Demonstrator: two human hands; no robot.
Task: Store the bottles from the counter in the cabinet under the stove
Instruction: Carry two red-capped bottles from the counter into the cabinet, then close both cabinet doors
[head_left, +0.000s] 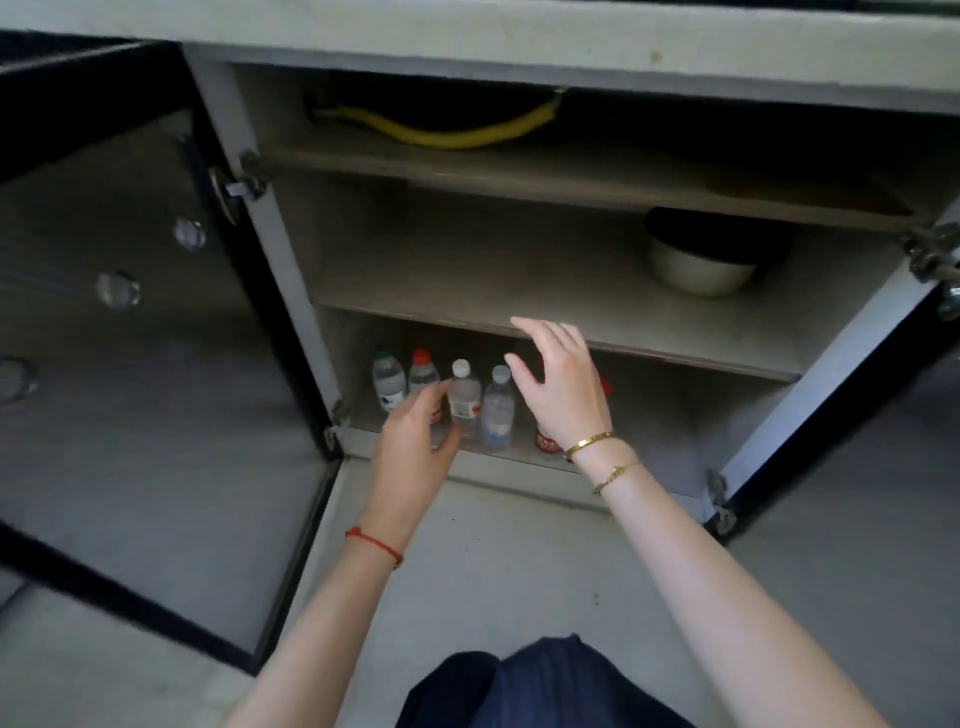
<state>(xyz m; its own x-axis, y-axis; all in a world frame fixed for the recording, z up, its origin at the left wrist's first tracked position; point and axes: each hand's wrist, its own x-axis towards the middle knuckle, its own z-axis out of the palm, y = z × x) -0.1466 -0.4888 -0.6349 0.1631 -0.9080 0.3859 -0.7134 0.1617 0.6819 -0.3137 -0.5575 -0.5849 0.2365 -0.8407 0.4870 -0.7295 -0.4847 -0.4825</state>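
Several small plastic bottles stand upright on the bottom shelf of the open cabinet (737, 447). A green-capped bottle (388, 382) and a red-capped bottle (423, 371) stand at the back left. In front are a white-capped bottle with a red label (464, 397) and a pale-capped bottle with a blue label (497, 410). A red-labelled bottle (546, 441) is mostly hidden behind my right wrist. My left hand (415, 447) hovers just left of the white-capped bottle, fingers apart, holding nothing. My right hand (558, 387) is raised in front of the shelf, fingers spread, empty.
The left cabinet door (156, 389) is swung wide open; the right door (841, 395) is open too. On the middle shelf sits a metal bowl (701, 270). A yellow hose (452, 136) runs across the top compartment. My dark-clothed knee (545, 686) is low in view.
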